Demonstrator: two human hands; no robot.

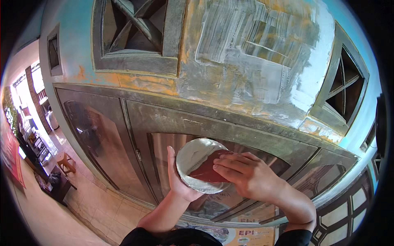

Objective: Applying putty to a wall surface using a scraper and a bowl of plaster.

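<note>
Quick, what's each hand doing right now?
Left hand: holding a round bowl of pale paste; most fingers are hidden.
Right hand: closed on a flat, dark red scraper.

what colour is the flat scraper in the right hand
The scraper is dark red, seen best in head view.

A patchy turquoise wall [242, 74] tops brown glazed panels [180, 123], while a wooden stool [65, 158] stands on tiled floor [92, 201].
</note>
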